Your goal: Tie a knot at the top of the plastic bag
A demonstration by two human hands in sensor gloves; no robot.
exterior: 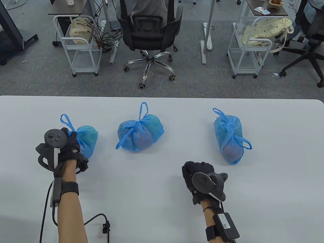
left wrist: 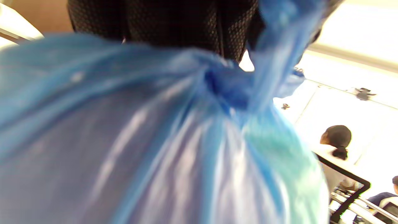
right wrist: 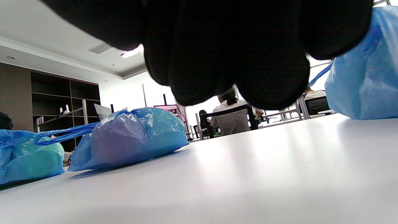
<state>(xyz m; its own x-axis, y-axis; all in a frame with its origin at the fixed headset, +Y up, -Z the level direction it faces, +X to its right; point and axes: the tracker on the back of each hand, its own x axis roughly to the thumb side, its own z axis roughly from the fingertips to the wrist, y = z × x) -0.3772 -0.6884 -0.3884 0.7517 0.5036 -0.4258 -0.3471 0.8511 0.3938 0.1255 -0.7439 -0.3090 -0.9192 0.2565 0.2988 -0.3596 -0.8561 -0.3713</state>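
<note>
Three knotted blue plastic bags lie on the white table (exterior: 157, 202). My left hand (exterior: 72, 138) grips the top of the left bag (exterior: 87, 141); one handle loop (exterior: 66, 120) sticks out behind the hand. In the left wrist view the bag (left wrist: 155, 149) fills the frame, its knot (left wrist: 227, 87) just below my gloved fingers (left wrist: 174, 28). The middle bag (exterior: 140, 135) and the right bag (exterior: 229, 139) lie untouched. My right hand (exterior: 195, 168) rests on the table with fingers curled, holding nothing, below and left of the right bag.
The right wrist view shows the middle bag (right wrist: 133, 137), the left bag (right wrist: 28, 158) and the right bag (right wrist: 363, 74) across the tabletop. A cable (exterior: 101, 220) lies near the front edge. An office chair (exterior: 149, 38) and carts stand beyond the table.
</note>
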